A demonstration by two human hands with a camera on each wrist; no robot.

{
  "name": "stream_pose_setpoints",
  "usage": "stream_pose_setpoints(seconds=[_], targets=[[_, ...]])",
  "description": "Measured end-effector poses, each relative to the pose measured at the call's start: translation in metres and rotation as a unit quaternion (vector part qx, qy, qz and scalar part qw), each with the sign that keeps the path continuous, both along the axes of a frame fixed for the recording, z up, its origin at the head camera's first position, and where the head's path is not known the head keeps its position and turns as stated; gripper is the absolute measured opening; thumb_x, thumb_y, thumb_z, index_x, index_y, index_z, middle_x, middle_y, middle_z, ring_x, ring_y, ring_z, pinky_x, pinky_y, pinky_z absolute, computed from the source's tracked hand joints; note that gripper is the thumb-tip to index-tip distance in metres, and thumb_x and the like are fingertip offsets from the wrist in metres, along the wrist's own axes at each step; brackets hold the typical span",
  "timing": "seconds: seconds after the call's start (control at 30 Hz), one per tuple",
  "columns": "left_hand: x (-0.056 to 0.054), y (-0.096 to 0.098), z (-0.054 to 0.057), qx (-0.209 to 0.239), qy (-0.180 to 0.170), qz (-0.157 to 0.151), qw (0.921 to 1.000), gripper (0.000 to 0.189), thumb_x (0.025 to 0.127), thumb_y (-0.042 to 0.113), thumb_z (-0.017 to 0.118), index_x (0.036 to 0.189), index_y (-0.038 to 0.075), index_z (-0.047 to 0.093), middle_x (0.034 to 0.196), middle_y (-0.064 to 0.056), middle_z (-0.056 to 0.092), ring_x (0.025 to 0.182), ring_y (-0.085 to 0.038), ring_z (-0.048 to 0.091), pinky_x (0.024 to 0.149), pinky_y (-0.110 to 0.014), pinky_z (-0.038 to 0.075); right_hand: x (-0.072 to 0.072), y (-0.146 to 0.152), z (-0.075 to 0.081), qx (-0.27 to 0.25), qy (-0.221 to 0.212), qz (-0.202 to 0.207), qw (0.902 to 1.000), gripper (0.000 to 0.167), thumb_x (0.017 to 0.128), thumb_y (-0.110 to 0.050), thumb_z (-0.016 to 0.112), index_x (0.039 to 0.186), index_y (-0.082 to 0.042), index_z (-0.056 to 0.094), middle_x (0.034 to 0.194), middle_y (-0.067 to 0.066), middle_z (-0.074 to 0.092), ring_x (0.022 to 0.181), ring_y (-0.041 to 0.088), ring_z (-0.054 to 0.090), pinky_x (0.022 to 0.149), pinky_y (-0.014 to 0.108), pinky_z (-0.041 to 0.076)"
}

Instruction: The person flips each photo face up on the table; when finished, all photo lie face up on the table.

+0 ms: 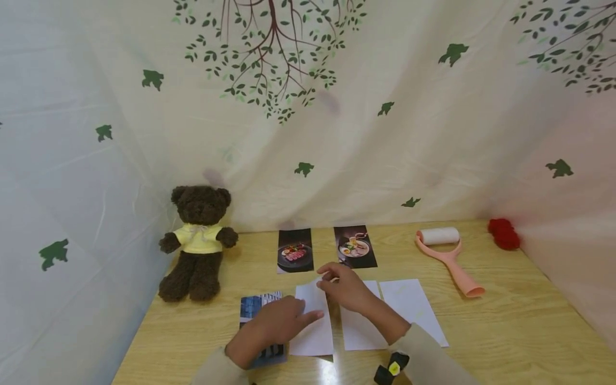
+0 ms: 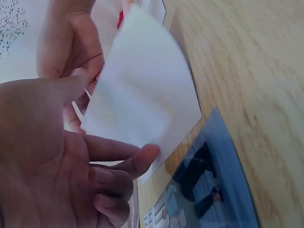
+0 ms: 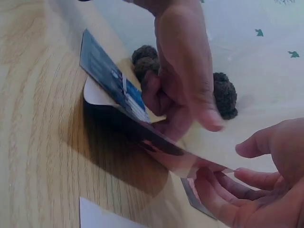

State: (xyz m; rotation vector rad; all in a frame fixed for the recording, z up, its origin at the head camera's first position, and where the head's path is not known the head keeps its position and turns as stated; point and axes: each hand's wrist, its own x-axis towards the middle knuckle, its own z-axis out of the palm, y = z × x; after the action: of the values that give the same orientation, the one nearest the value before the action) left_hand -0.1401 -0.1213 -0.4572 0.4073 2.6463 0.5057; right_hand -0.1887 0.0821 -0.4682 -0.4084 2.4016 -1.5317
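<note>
A photo card (image 1: 313, 326) stands tilted off the table with its white back toward me; the right wrist view shows a dark picture on its other side. My right hand (image 1: 347, 289) holds the card's upper right corner with its fingertips. At the left edge, my left hand (image 1: 279, 321) touches the white back (image 2: 137, 85) with its fingers, its thumb stretched out and free. Beneath the left hand lies a blue and grey picture card (image 1: 251, 307), partly covered. Two white sheets or face-down cards, one nearer (image 1: 363, 329) and one farther right (image 1: 414, 310), lie beside my right forearm.
Two food photos, a meat plate (image 1: 295, 251) and a noodle bowl (image 1: 355, 247), lie farther back. A brown teddy bear (image 1: 199, 240) in a yellow shirt sits at the left. To the right are a pink-handled lint roller (image 1: 447, 256) and a red fuzzy thing (image 1: 503, 233). Fabric walls (image 1: 337, 176) surround the table.
</note>
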Motion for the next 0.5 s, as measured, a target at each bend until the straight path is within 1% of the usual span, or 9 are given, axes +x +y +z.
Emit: stream_pose_setpoints(seconds=[0.03,0.1,0.17,0.23,0.27,0.3,0.33,0.4,0.5], targets=[[0.000,0.001,0.000,0.016,0.005,0.006,0.9998,0.070,0.104,0.070,0.045,0.104,0.006,0.075,0.091,-0.006,0.071,0.073,-0.018,0.062,0.067,-0.039,0.049,0.000,0.000,0.001,-0.018,-0.009,0.001,0.9998,0.036,0.102,-0.017,0.068,0.132,0.002,0.064,0.107,0.014,0.071,0.085,0.019,0.071,0.072,0.033,0.061],[0.000,0.002,0.001,0.037,0.018,0.018,0.9990,0.076,0.104,0.073,0.038,0.102,0.007,0.076,0.094,-0.007,0.074,0.078,-0.022,0.067,0.069,-0.041,0.052,0.002,-0.001,0.003,-0.054,-0.024,0.004,0.9982,0.041,0.103,-0.018,0.066,0.138,0.004,0.059,0.111,0.018,0.070,0.086,0.022,0.073,0.073,0.037,0.062],[0.000,0.002,0.002,0.054,0.025,0.030,0.9977,0.082,0.104,0.076,0.034,0.112,0.006,0.077,0.104,-0.008,0.078,0.087,-0.024,0.072,0.074,-0.044,0.055,0.003,-0.002,0.005,-0.079,-0.035,0.004,0.9962,0.044,0.105,-0.020,0.063,0.142,0.003,0.057,0.115,0.020,0.069,0.090,0.023,0.074,0.074,0.038,0.063],[-0.001,0.003,0.004,0.076,0.025,0.040,0.9960,0.083,0.103,0.077,0.033,0.121,0.009,0.077,0.105,-0.005,0.078,0.088,-0.023,0.072,0.073,-0.044,0.056,0.005,-0.003,0.008,-0.100,-0.040,0.004,0.9942,0.045,0.106,-0.021,0.060,0.144,0.003,0.055,0.119,0.023,0.067,0.095,0.023,0.075,0.077,0.038,0.063],[-0.001,0.003,0.005,0.088,0.022,0.043,0.9949,0.082,0.103,0.077,0.033,0.121,0.010,0.078,0.100,-0.004,0.078,0.084,-0.022,0.071,0.070,-0.043,0.055,0.006,-0.004,0.009,-0.109,-0.040,0.006,0.9932,0.046,0.107,-0.021,0.059,0.146,0.003,0.054,0.121,0.025,0.067,0.097,0.024,0.075,0.078,0.039,0.063],[-0.002,0.003,0.006,0.105,0.016,0.047,0.9933,0.079,0.104,0.075,0.035,0.119,0.012,0.079,0.090,-0.001,0.075,0.075,-0.020,0.067,0.065,-0.040,0.051,0.007,-0.004,0.010,-0.117,-0.040,0.008,0.9923,0.046,0.107,-0.022,0.057,0.147,0.003,0.053,0.123,0.027,0.066,0.099,0.025,0.075,0.079,0.039,0.063],[-0.002,0.003,0.006,0.124,0.012,0.048,0.9911,0.075,0.105,0.073,0.036,0.114,0.012,0.080,0.078,0.001,0.069,0.065,-0.018,0.061,0.058,-0.037,0.046,0.007,-0.005,0.010,-0.124,-0.043,0.012,0.9913,0.047,0.108,-0.021,0.056,0.148,0.003,0.052,0.125,0.029,0.065,0.100,0.025,0.076,0.081,0.039,0.064],[-0.003,0.001,0.008,0.158,0.009,0.049,0.9862,0.066,0.108,0.065,0.040,0.105,0.013,0.081,0.063,0.004,0.055,0.053,-0.014,0.047,0.051,-0.033,0.036,0.008,-0.006,0.011,-0.137,-0.048,0.020,0.9892,0.047,0.109,-0.020,0.053,0.150,0.004,0.049,0.129,0.031,0.064,0.102,0.027,0.076,0.083,0.042,0.064],[-0.004,-0.003,0.010,0.204,0.013,0.053,0.9775,0.055,0.111,0.049,0.044,0.094,0.010,0.079,0.056,0.007,0.045,0.047,-0.010,0.036,0.047,-0.028,0.029,0.009,-0.007,0.010,-0.147,-0.051,0.034,0.9872,0.047,0.110,-0.018,0.049,0.151,0.005,0.046,0.133,0.033,0.063,0.105,0.028,0.075,0.086,0.047,0.064]])
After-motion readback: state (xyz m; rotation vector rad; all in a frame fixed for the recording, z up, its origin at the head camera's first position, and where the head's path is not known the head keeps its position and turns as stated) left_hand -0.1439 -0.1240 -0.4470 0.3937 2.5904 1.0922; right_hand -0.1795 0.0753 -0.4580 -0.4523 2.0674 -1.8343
